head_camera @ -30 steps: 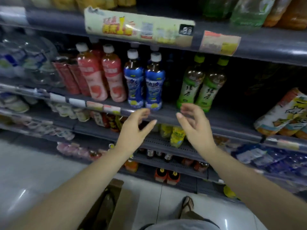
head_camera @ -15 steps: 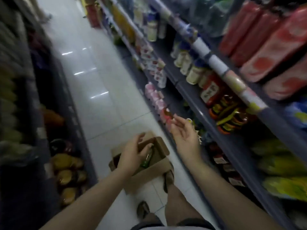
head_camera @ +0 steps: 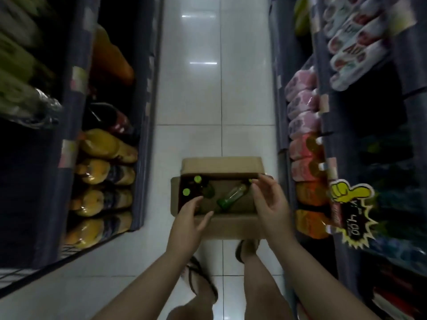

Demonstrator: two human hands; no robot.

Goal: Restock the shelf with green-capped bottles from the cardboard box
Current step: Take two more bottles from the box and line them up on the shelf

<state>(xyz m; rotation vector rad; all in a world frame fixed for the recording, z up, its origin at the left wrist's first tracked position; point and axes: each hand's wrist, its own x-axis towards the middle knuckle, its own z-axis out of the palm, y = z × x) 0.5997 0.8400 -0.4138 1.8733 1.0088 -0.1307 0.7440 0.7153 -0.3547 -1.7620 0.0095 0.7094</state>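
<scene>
An open cardboard box sits on the white tiled floor in front of my feet. Inside it, two upright bottles show their green caps at the left, and one green-capped bottle lies tilted in the middle. My left hand hovers over the box's near left corner, fingers spread and empty. My right hand is over the box's right side, fingers apart, holding nothing. The part of the shelf with the green-capped bottles is out of view.
Dark shelving lines both sides of the narrow aisle. Orange and yellow drink bottles fill the left racks. Pink and orange packs and a yellow thumbs-up price sign edge the right racks. My sandalled feet stand just behind the box.
My view swung from the shelf down to the floor and the box. Both hands dropped from shelf height to just above the open box, still empty.
</scene>
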